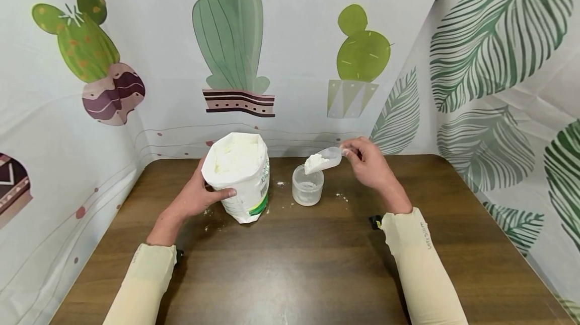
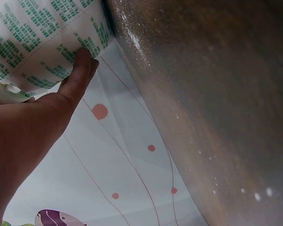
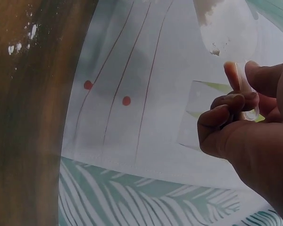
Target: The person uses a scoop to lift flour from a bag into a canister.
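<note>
Studio-like setting: brown table [image 1: 281,269] against cactus- and leaf-printed cloth backdrop [image 1: 301,38]

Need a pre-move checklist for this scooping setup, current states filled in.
1. Right hand grips the clear plastic scoop: ok.
2. Scoop loaded with white powder: ok.
3. Clear round tub upright on the table: ok.
4. Left hand holds the open powder bag: ok.
5. Table free of spills: not ok, powder specks near the tub.
6. Scoop's height clearance over the rim: cannot tell.
</note>
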Demonstrator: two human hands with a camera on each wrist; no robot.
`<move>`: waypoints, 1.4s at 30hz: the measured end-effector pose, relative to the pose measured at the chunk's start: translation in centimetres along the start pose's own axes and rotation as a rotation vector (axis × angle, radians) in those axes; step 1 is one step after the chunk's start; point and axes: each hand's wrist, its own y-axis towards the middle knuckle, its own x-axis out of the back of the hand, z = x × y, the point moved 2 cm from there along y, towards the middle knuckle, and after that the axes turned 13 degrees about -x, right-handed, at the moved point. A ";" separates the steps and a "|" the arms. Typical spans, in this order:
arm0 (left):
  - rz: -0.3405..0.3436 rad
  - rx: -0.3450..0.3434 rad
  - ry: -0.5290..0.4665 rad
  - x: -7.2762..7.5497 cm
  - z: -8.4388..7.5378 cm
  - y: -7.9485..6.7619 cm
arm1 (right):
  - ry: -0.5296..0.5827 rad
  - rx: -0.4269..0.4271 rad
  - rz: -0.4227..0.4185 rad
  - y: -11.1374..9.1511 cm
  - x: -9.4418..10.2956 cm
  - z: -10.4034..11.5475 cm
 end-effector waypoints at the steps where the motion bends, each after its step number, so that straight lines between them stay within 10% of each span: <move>1: 0.000 0.002 0.000 0.0 0.0 0.0 | -0.006 0.005 0.001 0.0 0.0 0.0; 42: -0.013 0.012 0.020 0.0 -0.1 0.1 | -0.159 0.160 0.000 -0.5 -1.6 2.2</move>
